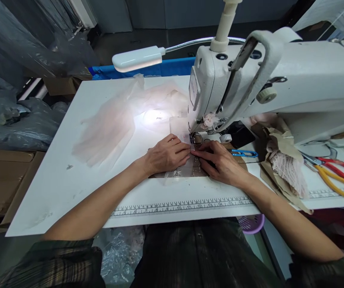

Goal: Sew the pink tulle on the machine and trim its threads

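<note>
Sheer pale pink fabric (108,124) spreads over the left of the white table and runs to the needle area of a white sewing machine (207,80). My left hand (169,154) lies on the sheer material just left of the presser foot (196,138), fingers together and curled down on it. Close by on the right, my right hand (219,160) has its fingers bent, thumb and forefinger at the fabric's edge in front of the foot. The fingertips of both hands nearly meet. Exactly how the thin layers lie under the fingers is hard to see.
A lit lamp (138,59) hangs over the table. Blue thread snips (244,153), red-and-yellow-handled scissors (336,172) and brown paper with lace (288,168) lie at right. A ruler strip (177,208) follows the front edge. Cardboard boxes (6,184) stand left.
</note>
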`<action>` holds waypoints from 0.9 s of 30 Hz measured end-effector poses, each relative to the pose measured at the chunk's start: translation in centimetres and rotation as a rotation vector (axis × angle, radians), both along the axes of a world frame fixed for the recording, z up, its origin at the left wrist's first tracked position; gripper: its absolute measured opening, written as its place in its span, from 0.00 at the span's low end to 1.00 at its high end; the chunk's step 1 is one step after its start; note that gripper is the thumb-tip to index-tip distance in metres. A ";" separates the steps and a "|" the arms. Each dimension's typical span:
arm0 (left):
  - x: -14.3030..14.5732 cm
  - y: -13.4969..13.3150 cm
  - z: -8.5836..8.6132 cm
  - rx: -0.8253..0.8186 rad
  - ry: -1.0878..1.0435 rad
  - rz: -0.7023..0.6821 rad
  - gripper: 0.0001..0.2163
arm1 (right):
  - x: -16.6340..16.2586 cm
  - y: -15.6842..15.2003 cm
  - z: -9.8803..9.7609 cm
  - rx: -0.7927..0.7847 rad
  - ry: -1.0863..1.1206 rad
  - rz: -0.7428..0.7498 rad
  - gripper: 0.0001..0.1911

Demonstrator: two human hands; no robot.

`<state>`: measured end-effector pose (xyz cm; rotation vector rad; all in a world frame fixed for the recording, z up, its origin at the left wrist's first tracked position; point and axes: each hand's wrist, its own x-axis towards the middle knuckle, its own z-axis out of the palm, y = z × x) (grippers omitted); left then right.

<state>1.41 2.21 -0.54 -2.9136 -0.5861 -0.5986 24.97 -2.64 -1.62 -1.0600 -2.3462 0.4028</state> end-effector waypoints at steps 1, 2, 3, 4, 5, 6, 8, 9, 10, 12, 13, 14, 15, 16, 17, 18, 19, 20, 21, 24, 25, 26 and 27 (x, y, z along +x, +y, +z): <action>0.0 0.0 0.0 -0.002 -0.003 -0.016 0.09 | 0.0 0.0 0.1 0.002 -0.003 -0.002 0.23; -0.1 0.0 0.0 -0.006 -0.008 -0.021 0.09 | -0.1 -0.1 0.1 0.003 -0.006 -0.004 0.22; -0.1 0.0 0.1 -0.011 -0.010 -0.022 0.09 | -0.1 -0.1 0.2 0.005 -0.008 -0.009 0.22; -0.2 0.0 0.2 -0.018 -0.008 -0.022 0.10 | -0.1 -0.2 0.2 0.008 -0.010 -0.016 0.22; -0.2 -0.1 0.3 -0.026 -0.001 -0.018 0.11 | -0.2 -0.2 0.2 0.011 -0.012 -0.024 0.21; -0.3 -0.1 0.4 -0.033 0.011 -0.008 0.12 | -0.3 -0.2 0.2 0.015 -0.015 -0.034 0.20; -0.2 -0.2 0.5 -0.051 0.044 0.025 0.13 | -0.4 -0.2 0.1 0.029 -0.026 -0.055 0.19; -0.2 -0.2 0.5 -0.057 0.060 0.044 0.13 | -0.5 -0.1 0.0 0.039 -0.034 -0.064 0.19; -0.1 -0.2 0.5 -0.061 0.073 0.063 0.14 | -0.5 -0.1 -0.1 0.048 -0.043 -0.072 0.19; 0.0 -0.1 0.4 -0.066 0.093 0.098 0.15 | -0.6 0.0 -0.3 0.056 -0.059 -0.090 0.20; 0.1 -0.1 0.3 -0.068 0.097 0.115 0.16 | -0.6 0.0 -0.4 0.053 -0.062 -0.097 0.21; 0.2 0.0 0.3 -0.068 0.100 0.132 0.16 | -0.5 0.1 -0.4 0.044 -0.058 -0.103 0.21; 0.3 0.0 0.2 -0.069 0.102 0.147 0.16 | -0.4 0.1 -0.4 0.031 -0.049 -0.107 0.21; 0.4 0.0 0.2 -0.070 0.103 0.161 0.17 | -0.3 0.1 -0.3 0.018 -0.038 -0.115 0.21; 0.4 0.0 0.2 -0.070 0.102 0.172 0.17 | -0.2 0.2 -0.2 0.007 -0.026 -0.128 0.21; 0.5 0.0 0.1 -0.069 0.101 0.183 0.17 | 0.0 0.2 -0.1 0.000 -0.014 -0.148 0.22; 0.6 0.0 0.1 -0.070 0.100 0.194 0.18 | 0.1 0.2 0.1 -0.005 -0.001 -0.172 0.22; 0.7 -0.1 0.1 -0.073 0.099 0.206 0.18 | 0.2 0.3 0.2 -0.007 0.011 -0.197 0.22; 0.8 -0.2 0.1 -0.076 0.097 0.218 0.17 | 0.3 0.3 0.3 -0.010 0.021 -0.216 0.22; 0.8 -0.3 0.4 -0.084 0.075 0.234 0.17 | 0.4 0.5 0.3 -0.024 0.050 -0.231 0.20; 0.8 -0.3 0.7 -0.082 0.063 0.227 0.16 | 0.4 0.6 0.3 -0.031 0.063 -0.228 0.20; 0.6 -0.3 1.1 -0.077 0.049 0.218 0.16 | 0.4 0.7 0.3 -0.038 0.078 -0.224 0.19; 0.4 -0.3 1.6 -0.070 0.034 0.205 0.15 | 0.4 0.7 0.3 -0.046 0.096 -0.216 0.18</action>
